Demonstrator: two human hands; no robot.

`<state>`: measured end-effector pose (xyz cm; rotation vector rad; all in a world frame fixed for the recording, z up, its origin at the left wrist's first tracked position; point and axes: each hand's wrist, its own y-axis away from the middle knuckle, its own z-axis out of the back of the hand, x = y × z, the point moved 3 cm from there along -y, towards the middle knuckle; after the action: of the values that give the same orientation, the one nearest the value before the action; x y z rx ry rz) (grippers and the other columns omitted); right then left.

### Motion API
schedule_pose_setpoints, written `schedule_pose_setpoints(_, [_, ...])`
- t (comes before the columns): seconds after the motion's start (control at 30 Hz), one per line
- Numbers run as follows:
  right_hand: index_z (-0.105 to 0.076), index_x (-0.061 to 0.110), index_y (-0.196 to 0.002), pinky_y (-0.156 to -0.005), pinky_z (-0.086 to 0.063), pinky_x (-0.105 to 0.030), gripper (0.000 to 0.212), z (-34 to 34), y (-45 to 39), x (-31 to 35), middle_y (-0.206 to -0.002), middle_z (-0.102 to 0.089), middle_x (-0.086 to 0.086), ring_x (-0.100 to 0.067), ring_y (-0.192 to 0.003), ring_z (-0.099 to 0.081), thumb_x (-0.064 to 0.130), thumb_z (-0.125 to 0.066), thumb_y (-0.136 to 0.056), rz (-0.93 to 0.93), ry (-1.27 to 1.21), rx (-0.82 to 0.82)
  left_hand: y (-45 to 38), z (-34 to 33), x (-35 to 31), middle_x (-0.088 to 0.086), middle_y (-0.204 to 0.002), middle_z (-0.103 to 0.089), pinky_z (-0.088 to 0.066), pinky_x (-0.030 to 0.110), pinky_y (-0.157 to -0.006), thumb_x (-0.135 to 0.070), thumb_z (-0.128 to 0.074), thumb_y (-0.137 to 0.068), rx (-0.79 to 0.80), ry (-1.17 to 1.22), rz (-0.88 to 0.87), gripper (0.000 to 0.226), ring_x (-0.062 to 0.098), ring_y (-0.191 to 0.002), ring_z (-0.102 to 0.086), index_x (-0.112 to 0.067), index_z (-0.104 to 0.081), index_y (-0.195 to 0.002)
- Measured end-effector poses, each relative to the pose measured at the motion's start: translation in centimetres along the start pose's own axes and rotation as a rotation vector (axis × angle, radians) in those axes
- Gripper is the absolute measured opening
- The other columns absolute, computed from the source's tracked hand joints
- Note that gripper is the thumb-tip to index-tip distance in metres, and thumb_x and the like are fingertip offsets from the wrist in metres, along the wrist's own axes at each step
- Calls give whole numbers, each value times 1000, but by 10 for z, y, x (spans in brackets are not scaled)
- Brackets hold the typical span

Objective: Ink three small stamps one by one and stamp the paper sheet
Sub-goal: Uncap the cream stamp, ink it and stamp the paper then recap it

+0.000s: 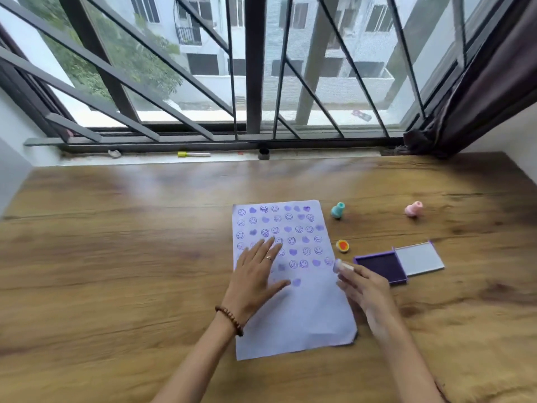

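Wood-grain table (116, 271) under a barred window (250, 68), glossy and smooth. At 9 o'clock of the scene's middle, the left hand (255, 274) lies flat, fingers spread, pinning the sheet (305, 315); it grips nothing. The sheet is thin, pale paper, its lower right corner curled, with purple smileys and hearts filling its upper half. At 3 o'clock of the sheet, the right hand (363, 286) pinches a small pale stamp (341, 266), blurred, just beside the open ink pad (383, 267), a dark purple square in a hinged plastic case. Lying loose nearby are 3 more pieces: a teal stamp (337, 210) at 1 o'clock, an orange cap (342, 246), and a pink stamp (414, 209).

Risks: if the left palm slides over fresh prints, it may smear them. A tilted press would probably print only part of the shape.
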<state>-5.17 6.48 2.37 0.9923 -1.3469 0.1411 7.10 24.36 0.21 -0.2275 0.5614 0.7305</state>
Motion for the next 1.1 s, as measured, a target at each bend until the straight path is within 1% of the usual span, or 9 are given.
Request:
schedule_pose_setpoints(0.1, [-72, 9, -80, -63, -57, -14, 12, 29, -5, 12, -69, -73, 4, -5, -64, -65, 4, -61, -82, 2, -98, 29, -38, -16, -45, 3, -147, -37, -22, 27, -109, -27, -55, -88, 42, 61, -100, 53, 18, -135, -32, -19, -35, -137])
schedule_pose_setpoints(0.3, [-70, 4, -84, -63, -57, -16, 10, 71, -27, 30, -79, -70, -4, -7, -67, -64, 4, -60, -82, 45, -160, 83, -93, -53, -94, 17, -126, -49, -40, 41, -95, -10, -51, -88, 160, -40, -169, 42, 30, -113, -47, -13, -45, -130])
schedule_pose_setpoints(0.4, [-70, 6, -83, -62, -57, -15, 7, 82, -37, 32, -83, -66, -7, -11, -71, -62, 4, -64, -79, 57, -131, 84, -104, -57, -101, 20, -109, -55, -43, 41, -82, -10, -47, -89, 108, -55, -150, 22, 32, -100, -54, -6, -57, -109])
schedule_pose_setpoints(0.47, [-70, 11, -80, -59, -56, -13, 13, 83, -42, 34, -78, -68, -2, -12, -72, -63, -1, -64, -78, 97, -100, 79, -107, -55, -103, 20, -102, -59, -44, 36, -80, -10, -54, -86, 51, 144, -61, 18, 29, -92, -58, -4, -62, -102])
schedule_pose_setpoints(0.53, [-70, 15, -77, -60, -54, -12, 20, 82, -46, 40, -74, -69, 2, -9, -71, -63, -4, -65, -77, 201, 12, 91, -105, -52, -105, 13, -95, -66, -49, 27, -77, -12, -63, -83, 2, 472, 97, 17, 15, -80, -62, -8, -66, -99])
schedule_pose_setpoints(0.6, [-70, 19, -76, -66, -52, -11, 24, 78, -48, 46, -74, -71, 6, -4, -71, -64, -5, -68, -75, 330, 180, 118, -99, -55, -110, 4, -87, -68, -52, 16, -70, -13, -63, -84, 61, 868, 248, 14, 2, -72, -63, -10, -68, -96])
schedule_pose_setpoints(0.67, [-69, 24, -76, -70, -51, -10, 27, 76, -49, 51, -77, -72, 9, -1, -73, -65, -3, -71, -72, 423, 315, 123, -95, -61, -114, -1, -80, -69, -53, 12, -65, -12, -60, -85, 120, 1109, 319, 10, 2, -70, -65, -14, -69, -91])
schedule_pose_setpoints(0.9, [-69, 31, -82, -67, -46, -3, 30, 70, -44, 64, -80, -72, 15, 7, -77, -64, 3, -74, -72, 580, 458, 140, -91, -56, -122, -4, -67, -73, -54, 12, -65, -10, -57, -87, 147, 1239, 351, 13, 4, -67, -67, -15, -69, -87])
schedule_pose_setpoints(1.1, [-62, 37, -79, -67, -41, 1, 39, 66, -40, 77, -79, -66, 20, 13, -78, -60, -2, -69, -74, 684, 555, 178, -95, -58, -122, 1, -76, -74, -56, 14, -71, -9, -62, -83, 150, 1304, 352, 13, 9, -75, -69, -9, -69, -93])
